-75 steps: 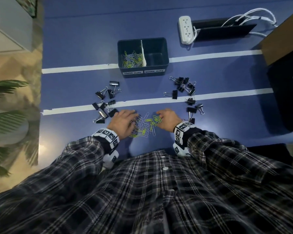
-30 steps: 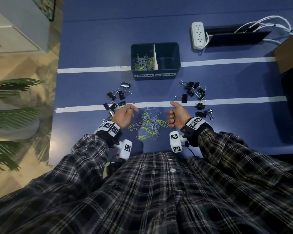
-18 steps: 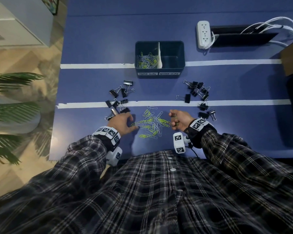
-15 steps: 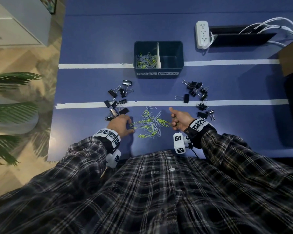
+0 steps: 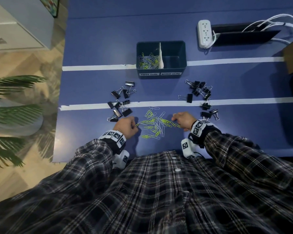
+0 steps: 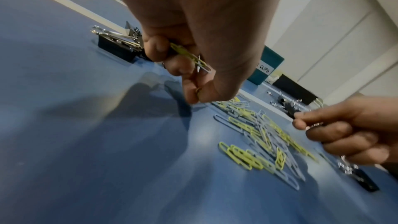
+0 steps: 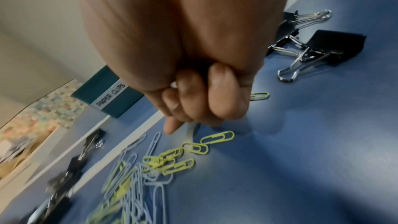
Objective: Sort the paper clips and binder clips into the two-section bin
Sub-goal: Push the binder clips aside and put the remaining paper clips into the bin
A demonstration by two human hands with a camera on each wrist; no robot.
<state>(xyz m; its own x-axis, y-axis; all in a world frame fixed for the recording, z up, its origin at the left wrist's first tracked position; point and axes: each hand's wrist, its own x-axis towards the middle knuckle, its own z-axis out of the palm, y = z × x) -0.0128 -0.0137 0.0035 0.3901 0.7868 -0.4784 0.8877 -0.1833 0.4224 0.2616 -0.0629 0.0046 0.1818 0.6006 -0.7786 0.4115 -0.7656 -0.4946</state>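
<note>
Paper clips (image 5: 155, 123), yellow and pale, strewn in a loose tangle on the blue table (image 5: 95, 39), right between the two hands. Light, thin wire by the look of it — likely to slide flat on the surface and snag one another, so best pinched at a loop end or raked into a small bunch. Left hand (image 5: 126, 126) curled at the pile's left edge, fingers (image 6: 155, 48) pinching a few yellow clips (image 6: 189, 57) already. Right hand (image 5: 183, 121) curled too at the pile's right edge; something thin and metallic seemingly caught between thumb and forefinger in the left wrist view, probably a clip, though not sharp enough to swear to. Farther out: black binder clips in two scatters, left cluster (image 5: 120, 103) and right cluster (image 5: 200, 96), stiffer and chunkier, easy to grab by the body or the wire handles. Beyond, the two-section bin (image 5: 161, 76), labelled, left section holding paper clips, right section looking bare. White power strip (image 5: 204, 33) at the far right.
</note>
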